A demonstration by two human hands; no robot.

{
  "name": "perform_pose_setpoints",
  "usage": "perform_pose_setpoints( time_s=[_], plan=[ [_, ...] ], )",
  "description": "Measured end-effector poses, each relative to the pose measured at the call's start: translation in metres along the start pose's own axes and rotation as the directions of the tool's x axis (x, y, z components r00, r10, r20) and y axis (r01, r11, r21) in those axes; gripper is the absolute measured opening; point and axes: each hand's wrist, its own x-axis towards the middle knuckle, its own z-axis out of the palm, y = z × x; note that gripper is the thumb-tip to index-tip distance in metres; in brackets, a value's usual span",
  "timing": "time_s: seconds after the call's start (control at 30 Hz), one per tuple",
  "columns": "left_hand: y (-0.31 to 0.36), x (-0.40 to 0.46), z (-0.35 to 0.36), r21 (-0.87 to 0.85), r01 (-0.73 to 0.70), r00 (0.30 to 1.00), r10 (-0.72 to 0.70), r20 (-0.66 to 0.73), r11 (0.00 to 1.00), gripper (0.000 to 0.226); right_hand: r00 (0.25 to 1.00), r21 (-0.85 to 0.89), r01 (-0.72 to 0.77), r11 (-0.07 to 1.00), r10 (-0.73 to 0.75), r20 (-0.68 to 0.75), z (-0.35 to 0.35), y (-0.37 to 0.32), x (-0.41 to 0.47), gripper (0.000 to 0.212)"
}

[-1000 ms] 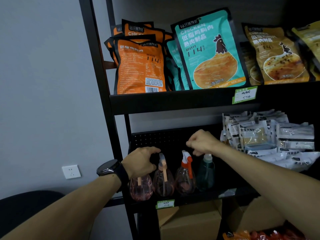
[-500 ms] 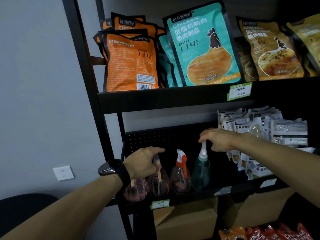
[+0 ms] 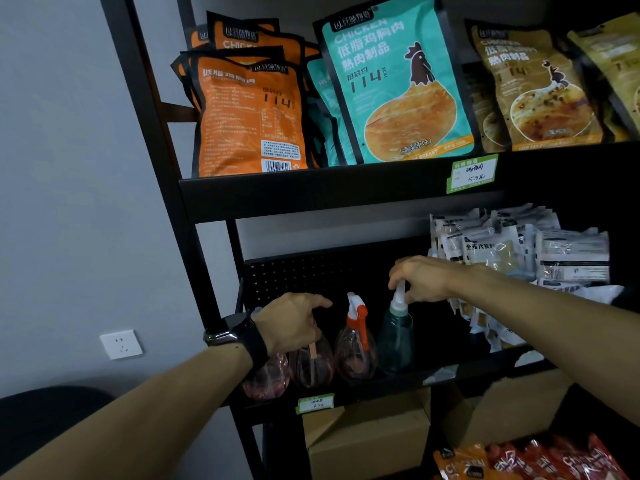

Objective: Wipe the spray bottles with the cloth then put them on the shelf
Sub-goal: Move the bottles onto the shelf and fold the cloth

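Observation:
Four spray bottles stand in a row on the left of the black middle shelf [image 3: 391,388]. My right hand [image 3: 424,278] pinches the white nozzle of the teal bottle [image 3: 394,341], the rightmost one. Beside it stands a pink bottle with an orange and white trigger head [image 3: 355,344], untouched. My left hand [image 3: 291,323], with a dark watch on its wrist, curls over the head of the second pink bottle [image 3: 311,365] and hides its top. The leftmost pink bottle [image 3: 266,379] shows only its body under my wrist. No cloth is in view.
White packets [image 3: 519,251] fill the right of the same shelf, close behind my right wrist. Orange, teal and brown food pouches [image 3: 398,84] line the upper shelf. Cardboard boxes [image 3: 367,441] sit below. A wall socket [image 3: 121,344] and a dark chair [image 3: 41,420] lie to the left.
My right hand moved right from above the orange-headed bottle to the teal bottle and now pinches its nozzle. My left hand stayed on the left bottles. The view shifted slightly.

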Motion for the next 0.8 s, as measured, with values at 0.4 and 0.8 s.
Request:
perform_pose_setpoints(
  time_s=[0.4,0.8],
  plan=[
    [0.002,0.002,0.001,0.048,-0.004,1.000,0.004,0.009,0.999,0.054,0.997,-0.079,-0.068,0.995,0.070,0.017,-0.005,-0.014,-0.005,0.039],
    [-0.001,0.002,0.002,0.062,-0.001,0.999,0.003,-0.039,0.998,0.052,0.988,-0.072,-0.157,0.985,0.156,-0.011,-0.010,-0.028,-0.011,0.035]
  ],
)
